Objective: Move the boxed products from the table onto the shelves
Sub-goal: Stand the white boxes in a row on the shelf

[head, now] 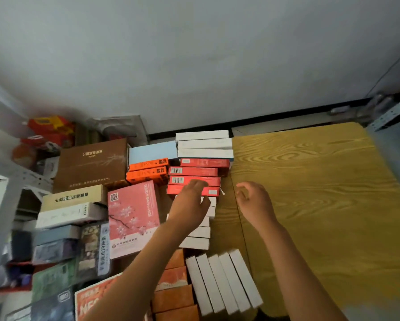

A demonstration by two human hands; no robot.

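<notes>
Left hand [191, 202] atop red boxes [195, 180]

Left grip [191, 202] reaches forward, right grip [252, 196] loosely curled.

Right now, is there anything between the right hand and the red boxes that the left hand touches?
Nothing visible. The right hand hovers open over bare table, just right of the red boxes. The left hand rests on the nearest of them, leaving their right ends free.

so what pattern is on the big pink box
Pale blossoms on a dark branch over pink box, seen in the head view.
</notes>
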